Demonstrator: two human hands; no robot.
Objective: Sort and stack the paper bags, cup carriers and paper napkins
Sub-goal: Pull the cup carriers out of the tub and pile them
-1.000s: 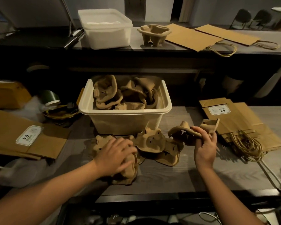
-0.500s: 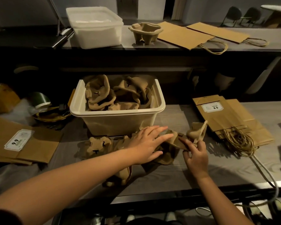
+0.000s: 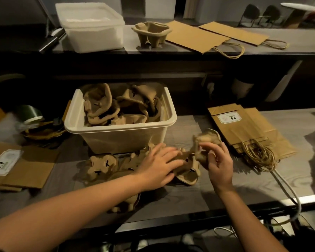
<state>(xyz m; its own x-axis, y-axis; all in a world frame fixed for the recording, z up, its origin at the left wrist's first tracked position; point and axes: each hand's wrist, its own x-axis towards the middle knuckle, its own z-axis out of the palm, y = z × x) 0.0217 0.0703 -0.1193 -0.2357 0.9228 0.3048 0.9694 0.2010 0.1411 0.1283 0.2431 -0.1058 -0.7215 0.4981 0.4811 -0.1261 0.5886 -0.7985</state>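
Carrier sorting is the step I judge to be in hand. One crumpled brown moulded-pulp cup carrier [image 3: 206,140] is lifted just off the desk, at the right end of the loose heap. My right grip [image 3: 219,161] is grasping it, fingers and thumb curled round its lower edge. My left grip [image 3: 159,165] is released, fingers straight and spread, lying flat on the heap of loose pulp carriers [image 3: 101,166]. That heap sprawls over the grey wood-grain desk [image 3: 189,195] in front of the cream plastic tub [image 3: 120,139].

Blur smears the spot where the held carrier meets the heap, so I cannot tell whether it hangs free or is hooked into the one beneath. More jumbled carriers [image 3: 115,110] fill the tub.

Flat brown paper bags with twisted handles [image 3: 244,128] lie just right of my right grip, and a labelled pile of bags [image 3: 25,166] sits at the left edge. On the dark raised shelf [image 3: 298,50] behind, a small upright carrier stack [image 3: 152,34] stands between a white lidded box [image 3: 91,26] and two flat handled bags [image 3: 195,36].

For the next move I would press the heap down with the left grip and draw the held carrier clear. Then I would turn it so its cups line up and nest it onto a stack.
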